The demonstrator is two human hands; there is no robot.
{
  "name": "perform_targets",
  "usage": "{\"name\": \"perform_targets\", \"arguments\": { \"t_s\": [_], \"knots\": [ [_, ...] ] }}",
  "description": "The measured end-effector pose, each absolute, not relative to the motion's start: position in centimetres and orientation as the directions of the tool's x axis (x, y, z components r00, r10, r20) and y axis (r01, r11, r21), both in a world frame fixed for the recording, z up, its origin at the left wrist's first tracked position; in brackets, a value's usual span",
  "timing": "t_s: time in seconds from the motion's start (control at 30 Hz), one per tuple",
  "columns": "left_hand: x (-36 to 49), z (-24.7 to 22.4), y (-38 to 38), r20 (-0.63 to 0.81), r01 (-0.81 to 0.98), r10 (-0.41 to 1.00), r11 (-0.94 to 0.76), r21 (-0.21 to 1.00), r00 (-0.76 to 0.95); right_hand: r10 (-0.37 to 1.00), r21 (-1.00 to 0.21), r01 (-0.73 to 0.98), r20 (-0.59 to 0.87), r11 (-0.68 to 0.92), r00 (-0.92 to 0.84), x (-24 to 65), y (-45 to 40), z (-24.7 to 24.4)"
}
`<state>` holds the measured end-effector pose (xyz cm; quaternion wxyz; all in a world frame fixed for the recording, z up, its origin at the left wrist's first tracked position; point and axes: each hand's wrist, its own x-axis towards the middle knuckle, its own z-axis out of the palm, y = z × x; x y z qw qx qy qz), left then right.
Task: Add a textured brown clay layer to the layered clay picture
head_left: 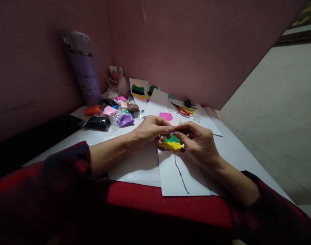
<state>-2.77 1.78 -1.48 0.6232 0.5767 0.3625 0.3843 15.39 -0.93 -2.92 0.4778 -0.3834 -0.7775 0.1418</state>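
My left hand [152,128] and my right hand [201,143] meet fingertip to fingertip above a white sheet [170,182]. Both pinch; a trace of purple shows near the fingertips, but what they hold is too small and covered to name. Below them on the sheet lies textured clay in bands, green [174,138] over yellow [172,146], with a small purple lump [183,149] at the lower edge. A patch of bright pink clay [166,116] sits farther up. A black drawn line [180,172] runs down from the yellow band.
Left of the hands are wrapped clay packs, including black [97,123], purple [126,119] and orange [92,110]. A purple bottle [86,78] stands behind them. Red-handled scissors [183,111] lie at the back. A small coloured card [138,91] leans at the wall.
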Motion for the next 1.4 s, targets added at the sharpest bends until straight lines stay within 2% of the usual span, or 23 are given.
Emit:
{"name": "perform_targets", "arguments": {
  "t_s": [0.37,0.7,1.1,1.4],
  "knots": [
    [-2.84,-1.81,1.61,0.064,-0.079,0.887,-0.031,0.996,0.457,0.742,-0.615,0.435,0.628,0.658,-0.235,15.42,-0.95,-3.14],
    [-2.70,-1.56,1.37,0.008,-0.102,0.895,0.042,0.994,0.446,0.741,-0.610,0.445,0.631,0.656,-0.229,15.45,-0.90,-3.09],
    [-2.83,-1.50,1.57,0.047,-0.167,0.900,0.028,0.986,0.432,0.743,-0.606,0.464,0.639,0.646,-0.199,15.36,-1.11,-2.76],
    [-2.83,-1.37,1.48,0.038,-0.135,0.906,0.022,0.991,0.421,0.737,-0.596,0.474,0.649,0.647,-0.190,15.43,-0.89,-2.96]
  ]
}}
